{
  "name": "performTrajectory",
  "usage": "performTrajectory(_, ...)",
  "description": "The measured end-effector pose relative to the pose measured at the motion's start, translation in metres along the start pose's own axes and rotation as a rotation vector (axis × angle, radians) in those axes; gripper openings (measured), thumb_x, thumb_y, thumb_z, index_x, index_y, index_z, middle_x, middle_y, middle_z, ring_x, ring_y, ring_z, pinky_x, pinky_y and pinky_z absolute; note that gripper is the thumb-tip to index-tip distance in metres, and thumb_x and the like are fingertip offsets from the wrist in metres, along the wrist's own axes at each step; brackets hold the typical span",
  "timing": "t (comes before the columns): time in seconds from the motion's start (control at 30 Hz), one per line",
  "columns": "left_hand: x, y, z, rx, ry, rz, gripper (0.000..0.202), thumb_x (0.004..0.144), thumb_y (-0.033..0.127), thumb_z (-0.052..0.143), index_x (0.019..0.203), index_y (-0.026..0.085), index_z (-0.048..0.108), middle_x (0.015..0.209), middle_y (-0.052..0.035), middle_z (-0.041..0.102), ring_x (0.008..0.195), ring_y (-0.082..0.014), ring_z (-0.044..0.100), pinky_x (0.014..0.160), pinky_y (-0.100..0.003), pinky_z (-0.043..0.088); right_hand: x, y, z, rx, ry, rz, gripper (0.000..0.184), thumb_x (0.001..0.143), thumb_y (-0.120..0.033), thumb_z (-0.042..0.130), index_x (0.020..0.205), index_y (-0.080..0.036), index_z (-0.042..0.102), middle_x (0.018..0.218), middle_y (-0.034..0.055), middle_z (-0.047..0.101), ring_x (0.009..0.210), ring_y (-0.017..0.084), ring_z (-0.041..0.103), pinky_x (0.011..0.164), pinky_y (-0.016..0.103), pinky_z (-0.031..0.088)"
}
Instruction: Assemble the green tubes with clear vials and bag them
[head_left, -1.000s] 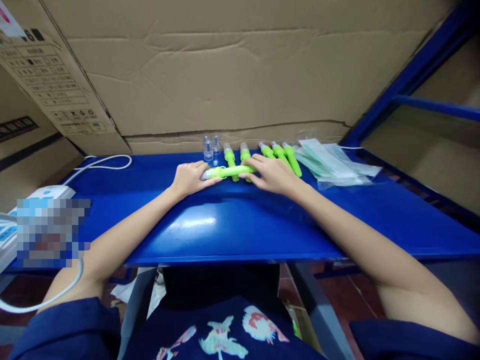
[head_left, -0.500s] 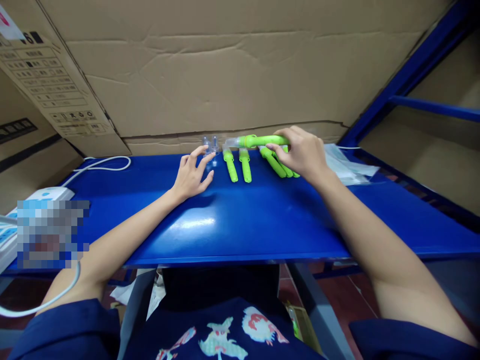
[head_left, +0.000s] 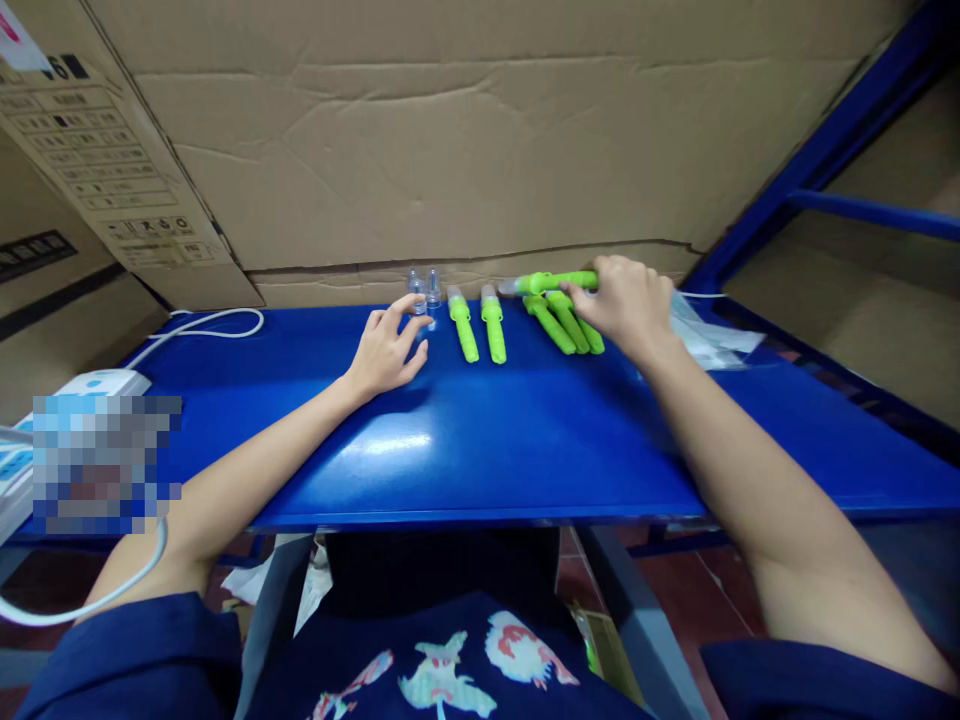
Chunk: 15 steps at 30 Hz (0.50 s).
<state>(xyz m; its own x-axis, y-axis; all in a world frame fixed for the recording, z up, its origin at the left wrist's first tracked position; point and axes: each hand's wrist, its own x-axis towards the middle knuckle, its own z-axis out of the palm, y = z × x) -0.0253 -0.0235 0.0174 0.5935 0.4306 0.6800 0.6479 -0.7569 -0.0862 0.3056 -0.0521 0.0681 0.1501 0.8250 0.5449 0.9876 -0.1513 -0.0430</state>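
Your right hand [head_left: 626, 300] was clamped around one end of a light-green stick [head_left: 551, 283] with a clear tip [head_left: 510, 287], holding it crosswise over three similar green sticks [head_left: 551, 328] near the back of the blue table [head_left: 480, 440], while your left hand [head_left: 384, 350], fingers spread apart, was just beside two clear caps [head_left: 433, 290].

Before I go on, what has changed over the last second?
The left hand let go of the green stick and sits open by the clear caps. The right hand carried the stick rightward, to the three grouped sticks. The caps and two separate sticks stayed put.
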Motion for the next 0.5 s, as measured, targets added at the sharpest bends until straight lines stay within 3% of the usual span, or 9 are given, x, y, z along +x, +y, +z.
performTrajectory(0.33,-0.001,0.000,0.000,0.035,-0.032,0.008,0.028,0.095,0.028,0.046,0.114,0.017,0.063,0.146,-0.0177,0.050,0.121,-0.0282,0.059,0.097,-0.043,0.041,-0.005,-0.016,0.004,-0.120,-0.191,-0.008,0.054,0.099,-0.051,0.040,0.111,-0.007,0.069,0.107,0.0261,0.069,0.101,0.039,0.065,0.076,0.043,0.047)
performTrajectory(0.5,0.000,0.002,0.000,0.031,-0.051,0.013,0.026,0.095,0.026,0.046,0.107,0.016,0.066,0.145,-0.0188,0.051,0.120,-0.0283,0.060,0.096,-0.043,0.042,-0.014,-0.029,0.007,-0.086,-0.367,-0.042,0.045,0.097,-0.048,0.048,0.113,-0.011,0.068,0.111,0.0220,0.070,0.105,0.038,0.065,0.080,0.043,0.049)
